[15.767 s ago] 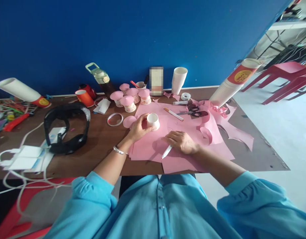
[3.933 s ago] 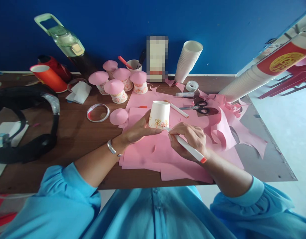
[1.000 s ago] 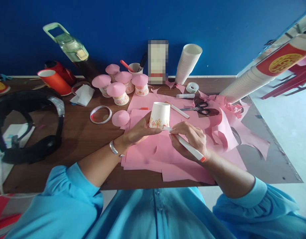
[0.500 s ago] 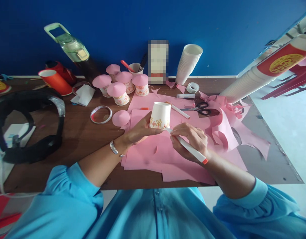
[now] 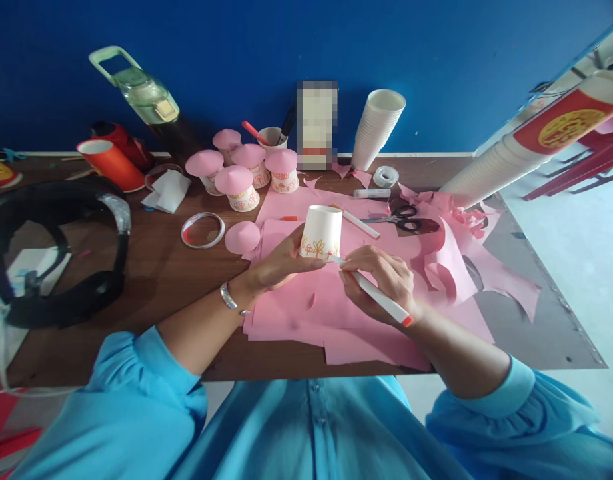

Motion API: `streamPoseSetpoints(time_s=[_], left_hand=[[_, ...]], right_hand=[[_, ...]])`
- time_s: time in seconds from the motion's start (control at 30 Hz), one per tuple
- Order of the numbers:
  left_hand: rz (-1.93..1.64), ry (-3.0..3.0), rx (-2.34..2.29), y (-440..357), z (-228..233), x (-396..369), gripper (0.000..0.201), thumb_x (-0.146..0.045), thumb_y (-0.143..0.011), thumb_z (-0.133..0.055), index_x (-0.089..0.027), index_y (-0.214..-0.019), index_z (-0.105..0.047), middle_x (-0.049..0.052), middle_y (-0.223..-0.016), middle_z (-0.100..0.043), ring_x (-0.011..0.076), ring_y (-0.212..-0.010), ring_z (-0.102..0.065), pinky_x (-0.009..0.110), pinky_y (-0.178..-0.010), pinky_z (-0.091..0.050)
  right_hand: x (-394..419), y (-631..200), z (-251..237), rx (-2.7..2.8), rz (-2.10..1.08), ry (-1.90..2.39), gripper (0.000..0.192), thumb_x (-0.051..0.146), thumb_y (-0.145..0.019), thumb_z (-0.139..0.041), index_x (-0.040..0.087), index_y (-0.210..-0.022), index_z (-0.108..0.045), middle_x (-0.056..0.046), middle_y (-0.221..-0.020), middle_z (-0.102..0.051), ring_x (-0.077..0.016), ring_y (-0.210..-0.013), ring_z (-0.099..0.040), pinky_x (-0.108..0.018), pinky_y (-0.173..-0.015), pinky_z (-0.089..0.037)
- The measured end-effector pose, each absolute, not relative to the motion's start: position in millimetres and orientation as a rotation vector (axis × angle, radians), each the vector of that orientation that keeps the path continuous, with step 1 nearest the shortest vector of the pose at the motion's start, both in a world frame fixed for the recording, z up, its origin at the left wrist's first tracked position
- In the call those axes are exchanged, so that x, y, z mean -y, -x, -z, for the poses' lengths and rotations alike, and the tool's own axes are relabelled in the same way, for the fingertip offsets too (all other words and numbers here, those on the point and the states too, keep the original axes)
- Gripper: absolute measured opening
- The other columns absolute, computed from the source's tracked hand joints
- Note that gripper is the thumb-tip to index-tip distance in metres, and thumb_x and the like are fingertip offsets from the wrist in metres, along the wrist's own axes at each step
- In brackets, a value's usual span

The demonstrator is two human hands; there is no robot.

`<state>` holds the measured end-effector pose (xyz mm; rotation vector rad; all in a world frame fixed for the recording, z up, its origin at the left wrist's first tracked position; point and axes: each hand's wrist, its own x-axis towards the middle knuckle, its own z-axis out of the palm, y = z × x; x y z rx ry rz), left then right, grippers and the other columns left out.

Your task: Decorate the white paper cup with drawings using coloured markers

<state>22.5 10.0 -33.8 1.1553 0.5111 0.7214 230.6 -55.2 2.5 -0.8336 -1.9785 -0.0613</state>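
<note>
A plain blue wall (image 5: 226, 60) stands behind a cluttered brown table (image 5: 146, 267); in the middle, over the pink sheets (image 5: 286, 317), is a white paper cup (image 5: 322, 223), yellow and red flowers drawn along its lower edge. The left hand (image 5: 279, 265) grips it from the side, thumb along the bottom; the right hand (image 5: 381, 277) pinches a white marker (image 5: 384, 299), its tip at that lower edge, though I can't quite tell whether it touches. I'd say the step in hand is adding another red flower; the next stroke calls for a steady cup and a light tip, then a small turn to reach bare paper. Just left lies a loose pink cone (image 5: 242, 238); behind it cluster decorated cups wearing pink cones (image 5: 235, 180); farther right, a second marker (image 5: 362, 225) and scissors (image 5: 406, 219) rest near curled offcuts (image 5: 466, 217).
</note>
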Motion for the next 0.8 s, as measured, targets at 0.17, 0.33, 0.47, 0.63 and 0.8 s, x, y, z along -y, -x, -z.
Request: streamPoseSetpoints(time_s=[0.17, 0.33, 0.47, 0.63, 0.8], left_hand=[[-0.704, -1.163, -0.494, -22.4, 34.2, -10.6, 0.045, -0.037, -0.080, -0.089, -0.022, -0.119, -0.071, 0.007, -0.112, -0.072, 0.0246, -0.107, -0.065, 0.042, -0.098, -0.050], [-0.699, -1.160, -0.504, -22.4, 34.9, -10.6, 0.045, -0.034, -0.081, -0.090, -0.022, -0.120, -0.071, 0.007, -0.112, -0.072, 0.0246, -0.107, -0.065, 0.042, -0.099, -0.049], [-0.703, -1.139, -0.507, -22.9, 37.1, -11.2, 0.049, -0.033, -0.078, -0.092, -0.022, -0.120, -0.070, 0.006, -0.109, -0.072, 0.0245, -0.106, -0.065, 0.041, -0.097, -0.050], [-0.698, -1.150, -0.501, -22.9, 37.8, -11.3, 0.051, -0.034, -0.078, -0.092, -0.022, -0.123, -0.070, 0.008, -0.114, -0.072, 0.0258, -0.109, -0.065, 0.042, -0.097, -0.051], [-0.714, -1.130, -0.523, -22.0, 38.5, -11.2, 0.058, -0.034, -0.075, -0.095, -0.023, -0.125, -0.068, 0.007, -0.112, -0.071, 0.0245, -0.107, -0.065, 0.040, -0.095, -0.052]], right_hand=[[55.3, -230.8, -2.6, 1.987, 0.061, 0.835, 0.024, 0.004, -0.092, -0.064, 0.024, -0.104, -0.059, 0.003, -0.080, -0.071, -0.0129, -0.067, -0.072, -0.024, -0.059, -0.059], [55.8, -231.4, -2.2, 1.993, 0.048, 0.830, 0.024, 0.005, -0.093, -0.064, 0.024, -0.106, -0.059, 0.002, -0.082, -0.071, -0.0135, -0.068, -0.073, -0.024, -0.059, -0.060], [55.9, -231.6, -1.9, 1.992, 0.043, 0.832, 0.021, 0.007, -0.094, -0.065, 0.023, -0.105, -0.060, 0.001, -0.083, -0.071, -0.0133, -0.068, -0.073, -0.024, -0.058, -0.059], [54.6, -232.1, -1.2, 1.992, 0.051, 0.818, 0.020, 0.008, -0.094, -0.066, 0.023, -0.105, -0.060, 0.001, -0.084, -0.072, -0.0134, -0.070, -0.073, -0.023, -0.059, -0.059], [53.7, -232.7, -1.7, 1.977, 0.074, 0.830, 0.020, 0.008, -0.094, -0.065, 0.024, -0.106, -0.061, 0.001, -0.084, -0.073, -0.0134, -0.069, -0.073, -0.023, -0.058, -0.058]])
